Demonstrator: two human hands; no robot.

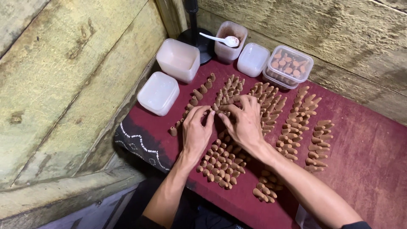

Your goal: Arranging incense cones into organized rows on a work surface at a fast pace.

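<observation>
Both hands meet mid-bench over rows of brown clay cones (220, 159): left hand (196, 132) and right hand (245, 123), fingertips pinched together on a cone between them, right slightly farther in; lidded tubs (159, 93) line the far edge.

We see even, fairly bright light from above and slightly front, soft, no hard shadows. The left hand (196, 131) and right hand (243, 123) throw only faint shade onto the small brown cones (220, 163) beneath them. We note mild glare on the white plastic containers (159, 92) and the white spoon (220, 39). The red cloth (364, 144) looks saturated and evenly lit. It goes dark under the table edge at bottom left. Centre is sharp; the fingertips look slightly soft. The wooden wall (63, 85) planks bow a little toward the edges, wide-angle distortion.
</observation>
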